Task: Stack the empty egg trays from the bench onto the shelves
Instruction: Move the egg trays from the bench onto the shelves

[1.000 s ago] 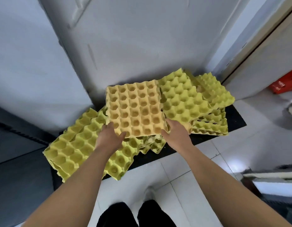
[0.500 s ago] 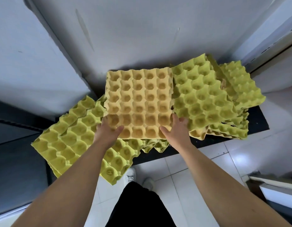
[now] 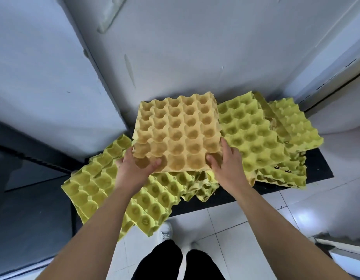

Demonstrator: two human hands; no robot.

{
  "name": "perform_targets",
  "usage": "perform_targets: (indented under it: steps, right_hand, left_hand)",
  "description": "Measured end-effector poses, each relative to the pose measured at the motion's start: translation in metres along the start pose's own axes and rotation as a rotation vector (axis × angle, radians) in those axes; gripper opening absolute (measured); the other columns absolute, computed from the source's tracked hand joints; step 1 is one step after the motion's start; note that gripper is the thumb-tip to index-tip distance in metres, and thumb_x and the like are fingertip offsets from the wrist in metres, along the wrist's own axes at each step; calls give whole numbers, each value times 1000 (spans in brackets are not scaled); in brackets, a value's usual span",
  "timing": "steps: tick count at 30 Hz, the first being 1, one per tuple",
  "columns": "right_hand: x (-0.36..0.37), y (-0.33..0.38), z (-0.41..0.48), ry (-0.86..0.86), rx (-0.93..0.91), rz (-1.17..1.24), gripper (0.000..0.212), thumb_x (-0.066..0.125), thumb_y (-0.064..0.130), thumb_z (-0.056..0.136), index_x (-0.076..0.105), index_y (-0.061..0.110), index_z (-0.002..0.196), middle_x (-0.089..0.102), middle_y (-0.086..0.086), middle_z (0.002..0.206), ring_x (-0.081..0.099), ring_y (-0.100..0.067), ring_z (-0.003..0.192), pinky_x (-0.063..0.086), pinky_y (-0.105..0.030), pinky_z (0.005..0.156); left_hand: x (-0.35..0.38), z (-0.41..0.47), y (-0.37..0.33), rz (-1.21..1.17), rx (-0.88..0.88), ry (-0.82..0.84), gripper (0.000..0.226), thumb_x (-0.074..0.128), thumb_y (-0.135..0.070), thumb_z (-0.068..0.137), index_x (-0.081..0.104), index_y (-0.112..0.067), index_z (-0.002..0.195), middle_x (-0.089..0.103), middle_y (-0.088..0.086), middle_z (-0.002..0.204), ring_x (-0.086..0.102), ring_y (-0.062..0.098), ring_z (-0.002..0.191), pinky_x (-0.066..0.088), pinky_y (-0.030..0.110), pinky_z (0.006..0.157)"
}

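Observation:
An orange-yellow egg tray (image 3: 179,132) is held at its near edge by both hands, above the heap. My left hand (image 3: 134,168) grips its near left corner, thumb on top. My right hand (image 3: 225,164) grips the near right corner the same way. Below and to the left lies a pile of green-yellow trays (image 3: 98,184) that overhangs the low black bench (image 3: 316,168). Another stack of green-yellow trays (image 3: 256,142) lies to the right, with more trays (image 3: 292,122) fanned out behind it. No shelf is in view.
A white wall (image 3: 195,47) rises right behind the bench, and a white panel (image 3: 43,77) juts out on the left. White floor tiles (image 3: 246,229) lie under my feet, with my shoe (image 3: 165,232) close to the bench. A dark surface (image 3: 23,209) sits at the left.
The orange-yellow tray has come up off the heap and tilted slightly toward me, with both hands gripping its near corners more firmly. The view has shifted a little downward.

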State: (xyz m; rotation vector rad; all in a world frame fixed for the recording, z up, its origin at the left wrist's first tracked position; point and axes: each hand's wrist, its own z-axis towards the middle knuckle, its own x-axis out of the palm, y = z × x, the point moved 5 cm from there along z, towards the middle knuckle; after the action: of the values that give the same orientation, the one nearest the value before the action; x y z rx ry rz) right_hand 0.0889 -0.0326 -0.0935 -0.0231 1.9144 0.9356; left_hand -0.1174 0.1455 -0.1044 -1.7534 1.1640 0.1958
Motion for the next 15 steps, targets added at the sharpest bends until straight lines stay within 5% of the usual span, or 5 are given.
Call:
perform_targets:
  steps: [7, 15]
  right_hand:
    - [-49, 49, -34, -68, -207, -58, 73, 43, 57, 92, 19, 22, 151, 37, -12, 142, 27, -25, 133, 29, -39, 107]
    - [-88, 108, -97, -67, -504, 40, 75, 42, 61, 90, 27, 17, 148, 37, -7, 148, 28, -23, 136, 24, -36, 110]
  left_hand:
    - [-53, -75, -9, -121, 57, -129, 111, 78, -60, 62, 21, -29, 152, 24, 9, 149, 45, 29, 125, 40, 42, 100]
    - [-123, -192, -9, -213, 175, -449, 110, 81, -60, 57, 31, -27, 149, 40, 3, 141, 45, 13, 113, 40, 31, 92]
